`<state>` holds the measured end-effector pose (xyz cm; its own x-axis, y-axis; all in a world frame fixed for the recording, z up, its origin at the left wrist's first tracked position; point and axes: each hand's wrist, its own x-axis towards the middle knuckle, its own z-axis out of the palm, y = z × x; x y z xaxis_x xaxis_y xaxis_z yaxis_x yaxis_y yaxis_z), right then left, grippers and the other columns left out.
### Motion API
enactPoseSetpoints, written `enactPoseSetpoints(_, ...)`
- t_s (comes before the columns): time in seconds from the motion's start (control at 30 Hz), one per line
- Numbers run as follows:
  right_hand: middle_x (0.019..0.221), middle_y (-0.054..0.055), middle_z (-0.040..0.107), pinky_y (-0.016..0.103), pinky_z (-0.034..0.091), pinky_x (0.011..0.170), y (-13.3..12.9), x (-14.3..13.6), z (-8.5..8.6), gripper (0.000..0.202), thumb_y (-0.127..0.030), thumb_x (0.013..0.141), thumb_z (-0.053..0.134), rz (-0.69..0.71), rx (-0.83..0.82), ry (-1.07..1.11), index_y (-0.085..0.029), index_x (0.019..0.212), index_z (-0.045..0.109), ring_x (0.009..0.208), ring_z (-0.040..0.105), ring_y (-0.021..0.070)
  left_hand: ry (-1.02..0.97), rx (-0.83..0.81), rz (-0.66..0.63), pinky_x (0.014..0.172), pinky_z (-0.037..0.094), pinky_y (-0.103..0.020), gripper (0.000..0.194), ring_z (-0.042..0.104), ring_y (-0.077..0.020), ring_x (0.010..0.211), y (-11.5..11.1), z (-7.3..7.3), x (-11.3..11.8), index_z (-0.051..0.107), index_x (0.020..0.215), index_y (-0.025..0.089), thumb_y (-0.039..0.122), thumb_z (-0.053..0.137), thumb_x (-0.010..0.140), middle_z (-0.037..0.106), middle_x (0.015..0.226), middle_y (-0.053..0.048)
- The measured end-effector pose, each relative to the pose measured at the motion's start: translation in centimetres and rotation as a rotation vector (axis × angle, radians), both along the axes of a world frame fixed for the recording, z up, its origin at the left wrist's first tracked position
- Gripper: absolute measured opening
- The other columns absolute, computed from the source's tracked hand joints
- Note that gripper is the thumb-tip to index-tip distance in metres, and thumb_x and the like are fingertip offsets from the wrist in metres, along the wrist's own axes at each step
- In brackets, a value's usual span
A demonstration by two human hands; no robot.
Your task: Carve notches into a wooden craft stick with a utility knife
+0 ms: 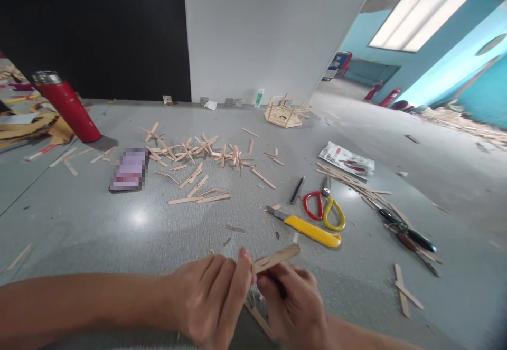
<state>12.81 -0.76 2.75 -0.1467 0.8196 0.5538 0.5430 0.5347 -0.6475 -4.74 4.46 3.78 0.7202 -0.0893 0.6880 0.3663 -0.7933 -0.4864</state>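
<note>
A wooden craft stick (pixel 279 257) with a small slit in its face is held between my two hands, low in the middle of the view. My left hand (pixel 212 294) pinches its left end with the fingers curled. Under the stick, my right hand (pixel 293 300) grips it between thumb and bent fingers. Part of another craft stick (pixel 259 318) shows between and below the hands. Just beyond them lie a yellow utility knife (pixel 311 229) with its blade out, scissors (pixel 325 202) with red and yellow handles, and a dark pen-like rod (pixel 297 190).
Loose and crossed craft sticks (pixel 198 149) are strewn over the grey table (pixel 87 239). A phone (pixel 130 169) and a red flask (pixel 71 108) stand left. Farther back sits a small stick-built frame (pixel 287 112). On the right are a white packet (pixel 347 159) and dark-handled tools (pixel 407 231).
</note>
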Motion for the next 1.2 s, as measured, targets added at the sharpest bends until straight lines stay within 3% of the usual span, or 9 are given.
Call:
enactPoseSetpoints(0.1,0.056,-0.001,0.062,0.017,0.041,0.046,1.3,1.0,1.0,0.026,-0.018,0.096,0.045,0.065,-0.079,-0.037,-0.02,0.074,0.06,0.044,0.052,0.0087,0.005,-0.063,0.059,0.037,0.043,-0.026,0.018,0.057,-0.0152,0.047,0.2,0.5,0.1,0.071,0.09,0.0,0.009,0.057,0.087,0.069,0.064,-0.011)
enactPoseSetpoints(0.23,0.069,0.003,0.07,0.021,0.048,0.06,3.9,3.6,2.7,0.029,-0.018,0.098,0.044,0.326,-0.169,-0.19,-0.019,0.08,0.066,0.061,0.063,0.0119,0.106,-0.082,0.07,0.033,0.039,-0.026,0.021,0.054,-0.0141,0.042,0.5,1.1,0.3,0.07,0.094,-0.006,0.007,0.055,0.086,0.066,0.06,-0.011)
enactPoseSetpoints(0.33,0.069,0.001,0.068,0.02,0.046,0.057,4.8,4.7,3.1,0.026,-0.016,0.097,0.046,0.494,-0.187,-0.232,-0.019,0.082,0.066,0.058,0.059,0.0103,0.137,-0.065,0.057,0.033,0.039,-0.027,0.021,0.055,-0.0146,0.043,0.4,1.2,0.3,0.07,0.093,-0.006,0.011,0.059,0.087,0.067,0.061,-0.012)
enactPoseSetpoints(0.5,0.063,-0.001,0.065,0.02,0.044,0.053,3.1,3.1,2.1,0.026,-0.012,0.095,0.045,0.385,-0.132,-0.06,-0.02,0.078,0.063,0.052,0.056,0.0096,0.075,-0.01,0.004,0.034,0.042,-0.026,0.013,0.06,-0.0158,0.047,-0.2,1.0,-0.1,0.072,0.086,0.002,0.013,0.064,0.086,0.071,0.066,-0.013)
enactPoseSetpoints(0.73,0.055,-0.001,0.061,0.02,0.042,0.047,1.0,1.4,1.2,0.028,-0.025,0.097,0.045,0.176,-0.132,0.05,-0.021,0.077,0.064,0.045,0.052,0.0105,0.003,-0.073,-0.006,0.036,0.041,-0.027,0.018,0.059,-0.0175,0.049,-0.4,0.6,0.1,0.067,0.091,-0.002,0.012,0.056,0.09,0.068,0.065,-0.013)
enactPoseSetpoints(0.8,0.052,-0.004,0.055,0.019,0.037,0.042,1.4,1.8,1.3,0.025,-0.025,0.098,0.046,0.13,-0.169,-0.002,-0.02,0.08,0.062,0.04,0.043,0.0089,-0.024,-0.255,0.036,0.04,0.043,-0.027,0.02,0.058,-0.0158,0.05,-0.3,0.5,0.1,0.063,0.098,-0.002,0.008,0.047,0.091,0.065,0.063,-0.008)
enactPoseSetpoints(0.9,0.061,-0.005,0.059,0.019,0.039,0.048,2.6,2.5,1.2,0.016,-0.023,0.1,0.044,0.047,-0.157,-0.19,-0.02,0.093,0.058,0.045,0.046,0.0085,0.068,-0.768,0.124,0.045,0.041,-0.024,0.021,0.053,-0.012,0.049,0.6,0.7,-0.1,0.056,0.099,0.011,0.002,0.04,0.088,0.06,0.064,0.001)
enactPoseSetpoints(1.03,0.074,0.002,0.064,0.027,0.039,0.055,4.3,3.0,-0.1,0.019,-0.019,0.102,0.041,-0.078,0.122,-0.76,-0.018,0.096,0.059,0.062,0.057,0.0148,0.231,-1.277,0.28,0.05,0.035,-0.024,0.018,0.052,-0.0127,0.053,3.4,0.8,0.0,0.052,0.079,0.018,0.003,0.044,0.086,0.057,0.064,0.002)
enactPoseSetpoints(1.2,0.076,0.004,0.06,0.033,0.035,0.057,5.7,2.4,-1.4,0.02,-0.004,0.093,0.046,-0.058,0.232,-1.221,-0.018,0.09,0.059,0.066,0.054,0.0197,0.318,-1.904,0.218,0.045,0.034,-0.021,0.026,0.048,-0.0103,0.042,7.3,-0.1,0.0,0.053,0.076,0.017,0.016,0.036,0.095,0.048,0.054,0.005)
